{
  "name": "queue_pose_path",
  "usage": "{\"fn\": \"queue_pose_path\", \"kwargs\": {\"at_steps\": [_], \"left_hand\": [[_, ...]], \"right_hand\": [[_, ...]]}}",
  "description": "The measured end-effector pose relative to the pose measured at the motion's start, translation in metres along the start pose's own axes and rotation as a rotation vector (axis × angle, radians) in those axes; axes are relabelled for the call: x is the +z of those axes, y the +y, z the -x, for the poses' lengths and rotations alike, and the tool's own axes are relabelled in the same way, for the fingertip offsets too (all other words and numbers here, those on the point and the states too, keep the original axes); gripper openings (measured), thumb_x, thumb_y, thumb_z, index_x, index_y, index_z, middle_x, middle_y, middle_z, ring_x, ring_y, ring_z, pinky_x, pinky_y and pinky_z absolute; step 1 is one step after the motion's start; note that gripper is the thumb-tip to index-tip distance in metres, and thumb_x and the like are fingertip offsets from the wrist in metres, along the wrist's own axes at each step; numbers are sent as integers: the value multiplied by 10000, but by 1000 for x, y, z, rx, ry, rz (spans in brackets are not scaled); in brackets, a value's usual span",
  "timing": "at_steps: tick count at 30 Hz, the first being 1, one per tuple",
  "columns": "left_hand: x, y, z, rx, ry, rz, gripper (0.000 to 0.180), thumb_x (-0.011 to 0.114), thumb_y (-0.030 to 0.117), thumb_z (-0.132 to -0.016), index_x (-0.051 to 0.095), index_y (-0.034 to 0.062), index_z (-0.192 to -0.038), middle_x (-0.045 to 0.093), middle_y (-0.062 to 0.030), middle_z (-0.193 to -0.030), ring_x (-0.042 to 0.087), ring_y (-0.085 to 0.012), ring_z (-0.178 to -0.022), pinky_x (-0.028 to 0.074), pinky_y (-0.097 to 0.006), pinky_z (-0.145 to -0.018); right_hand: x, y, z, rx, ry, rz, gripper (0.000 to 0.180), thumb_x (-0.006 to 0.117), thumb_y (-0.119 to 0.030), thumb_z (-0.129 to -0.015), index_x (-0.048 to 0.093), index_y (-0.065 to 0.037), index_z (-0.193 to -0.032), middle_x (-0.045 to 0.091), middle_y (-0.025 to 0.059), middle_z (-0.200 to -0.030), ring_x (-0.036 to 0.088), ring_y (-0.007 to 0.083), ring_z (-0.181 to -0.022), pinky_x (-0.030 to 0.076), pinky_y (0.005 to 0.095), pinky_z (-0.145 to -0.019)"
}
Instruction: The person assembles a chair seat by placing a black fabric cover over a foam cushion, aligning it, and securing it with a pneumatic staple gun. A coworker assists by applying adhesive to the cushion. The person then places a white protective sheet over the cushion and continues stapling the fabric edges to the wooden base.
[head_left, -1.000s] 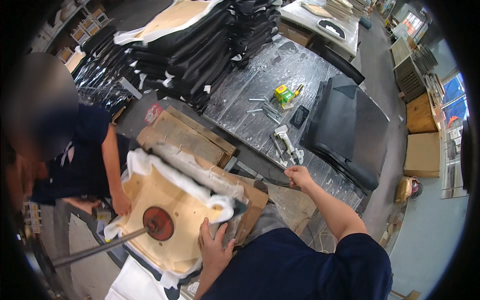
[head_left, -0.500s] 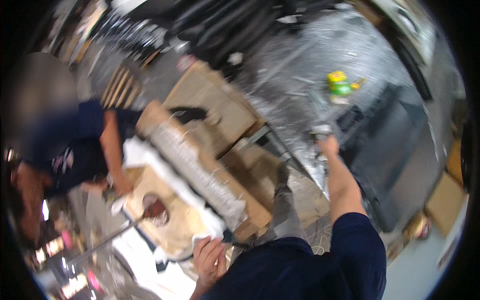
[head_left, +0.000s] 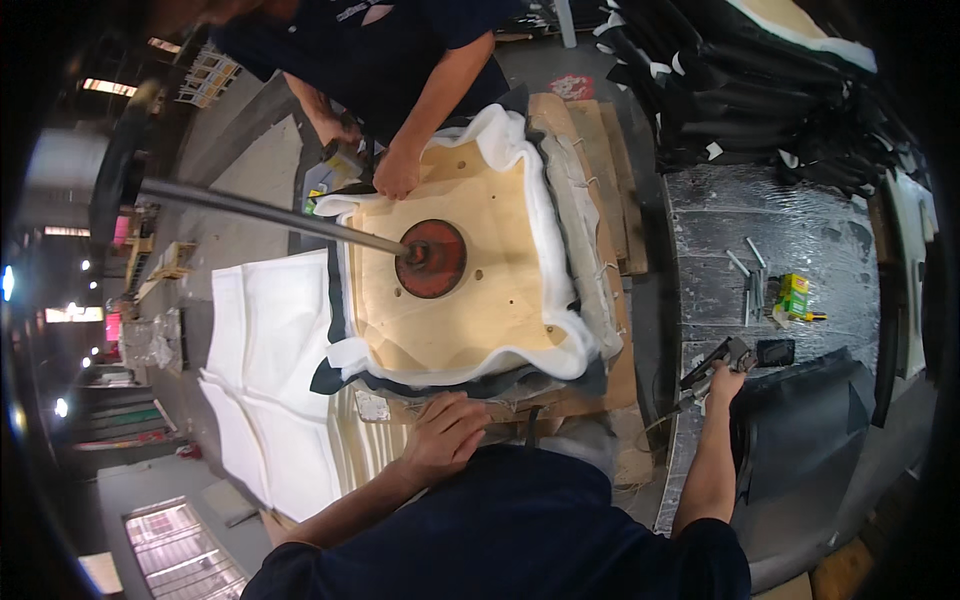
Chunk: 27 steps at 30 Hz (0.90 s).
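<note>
My right hand [head_left: 726, 382] is closed round a staple gun [head_left: 738, 352] on the metal-covered bench at my right. My left hand [head_left: 445, 437], empty as far as I see, hovers by the near edge of the workpiece, its fingers loosely bent and apart. That workpiece is a plywood panel [head_left: 400, 330] on white padding [head_left: 540, 220], with black cover material [head_left: 430, 386] showing beneath. A round red pad [head_left: 432, 262] on a metal rod [head_left: 270, 218] rests against the panel's middle. Across from me, a co-worker's hand [head_left: 398, 172] touches the panel's far edge.
On the bench [head_left: 700, 250] lie several metal staple strips [head_left: 752, 280] and a yellow-green box [head_left: 794, 295]. Black sheet material [head_left: 810, 420] covers its near part. More black covers [head_left: 760, 90] are heaped at the far right. White padding sheets [head_left: 270, 360] are stacked at my left.
My view has swung left, bringing the panel to the middle and upright. My left hand stays near the panel's near edge; my right hand remains at the staple gun on the bench.
</note>
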<state>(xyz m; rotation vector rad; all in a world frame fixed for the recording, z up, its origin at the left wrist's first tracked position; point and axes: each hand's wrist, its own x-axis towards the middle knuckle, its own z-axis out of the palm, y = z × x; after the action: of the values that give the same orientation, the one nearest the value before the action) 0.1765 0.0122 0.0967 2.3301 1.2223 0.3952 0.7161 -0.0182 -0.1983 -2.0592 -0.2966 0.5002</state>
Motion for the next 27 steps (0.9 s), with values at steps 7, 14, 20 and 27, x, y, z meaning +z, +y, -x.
{"fn": "queue_pose_path", "kwargs": {"at_steps": [7, 14, 20, 27], "left_hand": [[15, -56, 2, 93, 36, -113, 514, 846, 351, -888, 719, 117, -1328, 509, -193, -1574, 417, -443, -1509, 318, -648, -1227], [41, -75, -45, 191, 6, -228, 384, 787, 405, -926, 755, 87, -1139, 623, -168, -1292, 541, -393, -1317, 335, -617, -1183], [40, -89, -63, 226, 44, -205, 280, 768, 357, -951, 803, 80, -976, 648, -141, -1089, 593, -340, -1177, 340, -618, -1170], [27, -94, -80, 108, 1, -130, 296, 721, 343, -992, 830, 69, -978, 619, -122, -1159, 549, -317, -1234, 331, -639, -1194]], "right_hand": [[-43, -85, 185, -153, 18, -477, 391, 852, -159, -954, 660, -42, -1274, 654, 11, -970, 604, 123, -792, 480, 305, -697], [-59, -126, 356, -186, -205, -285, 261, 821, -202, -986, 696, -28, -1134, 675, 24, -896, 620, 137, -725, 507, 311, -660], [-31, -139, 398, -151, -501, -268, 466, 881, -190, -942, 676, 32, -1296, 714, 43, -1102, 665, 129, -966, 538, 305, -865], [0, -175, 373, -150, -734, -183, 469, 886, -243, -948, 680, 31, -1267, 748, 51, -991, 705, 137, -870, 557, 305, -796]]}}
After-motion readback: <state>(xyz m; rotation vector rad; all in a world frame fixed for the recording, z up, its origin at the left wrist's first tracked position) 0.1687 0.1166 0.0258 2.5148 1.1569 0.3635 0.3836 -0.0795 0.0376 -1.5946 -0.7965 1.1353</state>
